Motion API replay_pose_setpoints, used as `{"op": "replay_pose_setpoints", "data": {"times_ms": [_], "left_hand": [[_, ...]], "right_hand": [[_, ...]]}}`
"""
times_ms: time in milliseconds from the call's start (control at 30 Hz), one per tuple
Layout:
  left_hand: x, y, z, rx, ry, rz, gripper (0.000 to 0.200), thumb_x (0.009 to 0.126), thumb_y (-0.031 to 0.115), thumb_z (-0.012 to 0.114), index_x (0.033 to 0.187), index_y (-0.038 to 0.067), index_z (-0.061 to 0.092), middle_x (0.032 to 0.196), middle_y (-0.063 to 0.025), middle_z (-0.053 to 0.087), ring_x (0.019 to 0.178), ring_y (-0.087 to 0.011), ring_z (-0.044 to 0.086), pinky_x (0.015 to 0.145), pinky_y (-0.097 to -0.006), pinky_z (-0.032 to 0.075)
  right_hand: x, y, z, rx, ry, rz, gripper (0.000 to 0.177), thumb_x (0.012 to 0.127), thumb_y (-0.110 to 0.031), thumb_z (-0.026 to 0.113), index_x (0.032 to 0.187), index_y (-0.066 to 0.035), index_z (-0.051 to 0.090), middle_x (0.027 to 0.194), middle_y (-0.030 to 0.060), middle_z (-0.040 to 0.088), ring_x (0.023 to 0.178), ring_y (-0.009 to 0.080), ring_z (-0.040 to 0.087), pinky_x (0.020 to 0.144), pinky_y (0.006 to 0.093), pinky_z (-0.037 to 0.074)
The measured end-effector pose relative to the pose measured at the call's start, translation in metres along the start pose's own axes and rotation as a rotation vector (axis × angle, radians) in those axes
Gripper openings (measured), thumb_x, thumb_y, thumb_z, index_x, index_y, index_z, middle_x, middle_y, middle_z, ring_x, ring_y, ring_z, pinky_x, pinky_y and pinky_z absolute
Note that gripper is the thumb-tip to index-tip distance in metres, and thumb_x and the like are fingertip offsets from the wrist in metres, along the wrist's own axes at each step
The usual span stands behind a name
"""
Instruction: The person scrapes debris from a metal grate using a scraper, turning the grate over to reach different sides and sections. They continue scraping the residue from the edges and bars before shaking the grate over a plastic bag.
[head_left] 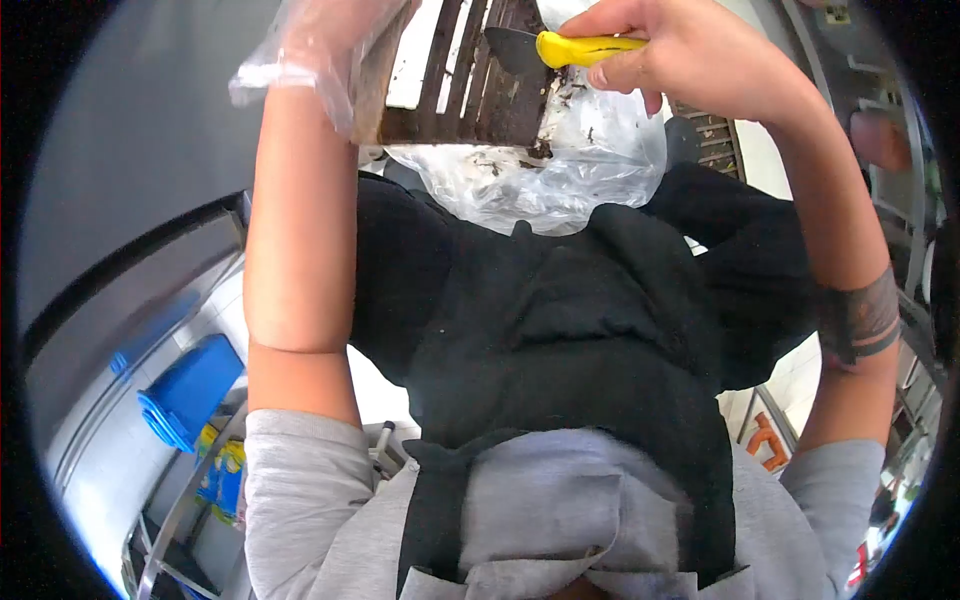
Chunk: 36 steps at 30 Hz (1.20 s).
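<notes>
My right hand (665, 50) is closed around the yellow handle (590, 50) of a scraper. Its dark, flat blade (515, 50) lies against a dark brown slatted rack (455, 127), whose bars are caked with dirt. At the rack's left edge is my left hand (345, 25), in a loose clear plastic glove and closed on the rack; its fingertips are hidden or cut off by the top of the frame. Below the rack spreads a clear plastic bag (540, 190) strewn with dark crumbs and flakes.
My knees in black trousers (400, 250) flank the bag. A dark grey panel (150, 120) stands close on the left, above a blue bin (195, 390). Another slatted rack (715, 140) lies beyond my right knee. Metal shelving (915, 200) runs along the right.
</notes>
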<state>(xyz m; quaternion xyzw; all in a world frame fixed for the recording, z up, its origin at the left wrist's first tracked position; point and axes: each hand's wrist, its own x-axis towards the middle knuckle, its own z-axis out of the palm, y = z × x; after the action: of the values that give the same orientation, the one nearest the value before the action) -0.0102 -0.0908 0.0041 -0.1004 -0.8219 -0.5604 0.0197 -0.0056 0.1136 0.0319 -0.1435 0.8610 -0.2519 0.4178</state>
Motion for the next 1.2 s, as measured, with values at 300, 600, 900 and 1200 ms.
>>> {"op": "replay_pose_setpoints", "data": {"times_ms": [300,600,900,1200], "left_hand": [[-0.003,0.005,0.016,-0.738,-0.161,-0.149,0.026,0.082,0.007,0.065,0.107,0.003,0.066,0.083,-0.0045,0.064,0.067,-0.0129,0.064,0.06,-0.0256,0.054],[0.014,-0.014,0.019,-0.068,-0.101,0.073,0.014,0.078,0.013,0.066,0.087,0.002,0.068,0.079,-0.0034,0.062,0.071,-0.0097,0.057,0.065,-0.0256,0.048],[0.015,-0.018,0.024,-0.312,-0.104,-0.046,0.027,0.079,0.003,0.062,0.104,-0.002,0.07,0.084,-0.0004,0.061,0.074,-0.0066,0.054,0.067,-0.0222,0.046],[0.019,-0.011,0.029,-0.374,-0.084,-0.075,0.039,0.078,0.001,0.062,0.116,-0.002,0.068,0.085,-0.0006,0.061,0.073,-0.0061,0.053,0.066,-0.0215,0.045]], "right_hand": [[0.017,0.043,0.016,0.556,0.336,-0.104,0.015,0.081,-0.01,0.078,0.087,0.004,0.077,0.063,0.0029,0.062,0.048,0.0076,0.052,0.045,0.0253,0.037],[0.022,0.024,0.0,0.073,0.47,-0.201,0.015,0.075,-0.012,0.076,0.076,0.003,0.075,0.059,0.0023,0.06,0.053,0.0101,0.054,0.051,0.0285,0.043],[0.027,0.018,0.003,0.163,0.483,-0.124,0.015,0.074,-0.012,0.076,0.076,0.004,0.076,0.06,0.0037,0.064,0.055,0.0117,0.057,0.053,0.0298,0.046],[0.031,0.03,0.008,0.151,0.457,-0.47,0.018,0.075,-0.013,0.075,0.077,0.005,0.076,0.062,0.009,0.068,0.058,0.0138,0.061,0.058,0.0304,0.049]]}}
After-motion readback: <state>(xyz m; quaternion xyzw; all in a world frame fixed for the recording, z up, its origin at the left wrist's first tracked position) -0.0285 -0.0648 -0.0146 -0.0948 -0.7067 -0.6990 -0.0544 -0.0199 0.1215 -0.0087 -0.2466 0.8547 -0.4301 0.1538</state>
